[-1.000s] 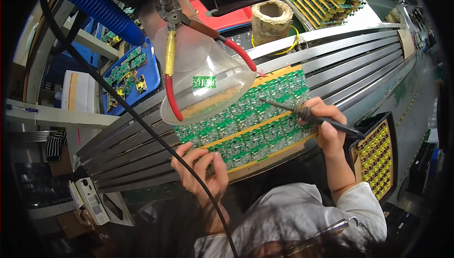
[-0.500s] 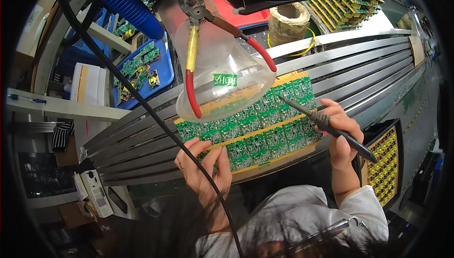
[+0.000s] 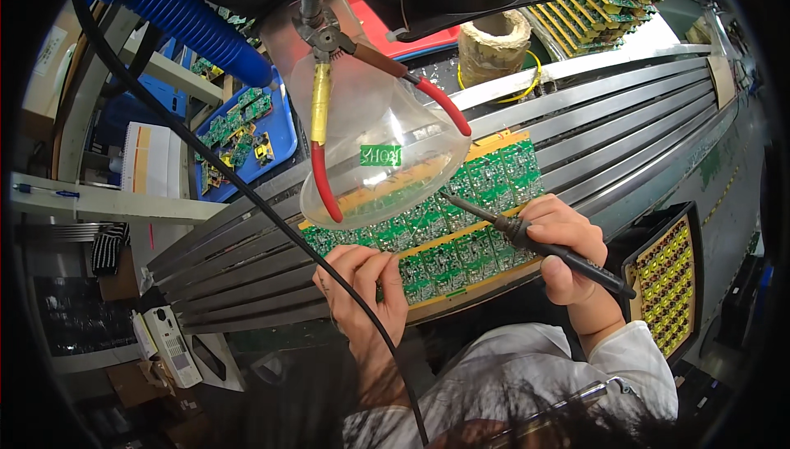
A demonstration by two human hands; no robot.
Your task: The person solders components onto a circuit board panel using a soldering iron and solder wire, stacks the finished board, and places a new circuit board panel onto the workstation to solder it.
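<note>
A panel of green circuit boards [image 3: 485,260] with tan edge strips lies across metal rails in front of me. My right hand [image 3: 568,247] grips a black soldering iron [image 3: 580,269], its tip pointing left, at or just over the upper row of boards. My left hand [image 3: 362,284] rests at the panel's near left part, fingers bent and pinched together; what they hold, if anything, is too small to make out. A clear funnel-shaped hood [image 3: 383,190] hangs over the panel and hides part of it. Cutting pliers [image 3: 319,107] with red handles hang against the hood.
A black cable [image 3: 247,181] crosses in front of my left hand. Behind the rails [image 3: 625,111] stand a brown roll [image 3: 494,46] and stacked board panels [image 3: 597,4]. A blue tray [image 3: 284,140] of small boards sits left; a black tray of yellow parts [image 3: 662,293] is at right.
The soldering iron in my right hand has moved left and slightly down along the panel. My left hand stays nearly in place. The hood and pliers appear shifted slightly left and down.
</note>
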